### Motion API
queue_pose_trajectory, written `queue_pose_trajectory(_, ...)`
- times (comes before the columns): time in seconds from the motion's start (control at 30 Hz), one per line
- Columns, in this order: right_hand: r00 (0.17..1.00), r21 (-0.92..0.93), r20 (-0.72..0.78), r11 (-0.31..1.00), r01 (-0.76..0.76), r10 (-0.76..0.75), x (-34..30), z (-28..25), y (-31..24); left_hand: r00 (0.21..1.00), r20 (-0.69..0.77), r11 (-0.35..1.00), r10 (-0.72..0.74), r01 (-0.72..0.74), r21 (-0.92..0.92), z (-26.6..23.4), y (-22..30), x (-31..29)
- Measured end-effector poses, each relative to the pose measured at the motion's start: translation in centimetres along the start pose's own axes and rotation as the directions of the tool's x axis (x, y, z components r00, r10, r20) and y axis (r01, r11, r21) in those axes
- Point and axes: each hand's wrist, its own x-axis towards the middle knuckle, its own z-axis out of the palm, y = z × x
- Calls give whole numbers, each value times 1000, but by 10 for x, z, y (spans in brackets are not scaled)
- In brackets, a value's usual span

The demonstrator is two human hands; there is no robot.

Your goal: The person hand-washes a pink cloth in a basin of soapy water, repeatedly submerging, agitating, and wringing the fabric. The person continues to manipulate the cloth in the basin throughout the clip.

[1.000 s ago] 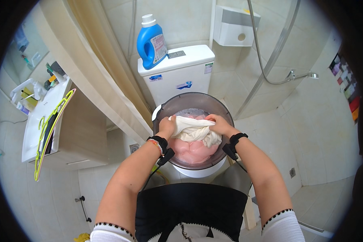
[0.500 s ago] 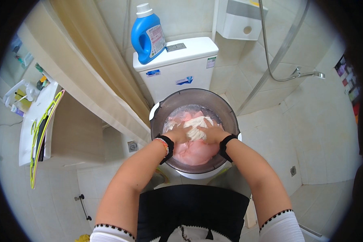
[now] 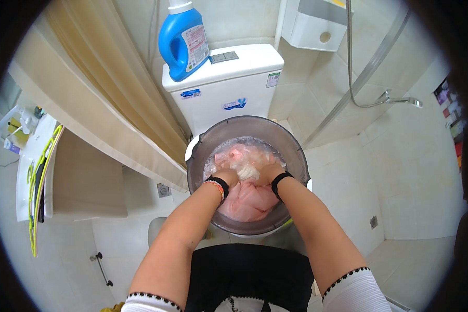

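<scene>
A translucent grey basin point(image 3: 296, 151) holds sudsy water and wet pink fabric point(image 3: 248, 202). A bunched white cloth point(image 3: 248, 172) shows between my hands at the middle of the basin. My left hand point(image 3: 226, 174) is sunk into the wet laundry at the white cloth's left side. On the other side of it, my right hand point(image 3: 270, 173) dips in the same way. Water and fabric hide the fingers of both hands, so their grip does not show. More pink fabric lies beyond my hands, partly under the foam.
Behind the basin stands a white toilet tank point(image 3: 226, 80) with a blue detergent bottle point(image 3: 183, 44) on top. A beige curtain point(image 3: 104, 99) hangs at left, beside a sink cabinet point(image 3: 86, 179) with green hangers point(image 3: 39, 187). A shower hose point(image 3: 349, 57) hangs at right.
My hands, spread over the white cloth before, have pushed down into the laundry. Less of the white cloth shows, and the pink fabric has shifted. My view has moved slightly.
</scene>
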Motion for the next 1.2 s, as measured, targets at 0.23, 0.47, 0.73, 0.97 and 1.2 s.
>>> queue_pose_trajectory(0.23, 985, 314, -70, 934, 172, -157, 7, -5, 25, 950, -300, 989, -85, 45, -139, -25, 0, -57)
queue_pose_trajectory(0.47, 919, 380, -377, 885, 269, -117, -13, -9, 32, 832, -546, 956, -95, -77, -283, -75, 5, -135)
queue_pose_trajectory(0.73, 755, 347, -655, 878, 331, -27, -43, -41, 26, 633, -762, 922, -137, -199, -331, -79, 13, -159)
queue_pose_trajectory(0.97, 750, 267, -661, 929, 258, -18, -43, -22, 14, 688, -720, 941, -90, -179, -289, -54, 4, -135)
queue_pose_trajectory(1.2, 835, 104, -550, 991, 89, -17, -43, -15, 6, 891, -449, 982, 72, -141, -123, -44, 11, -127)
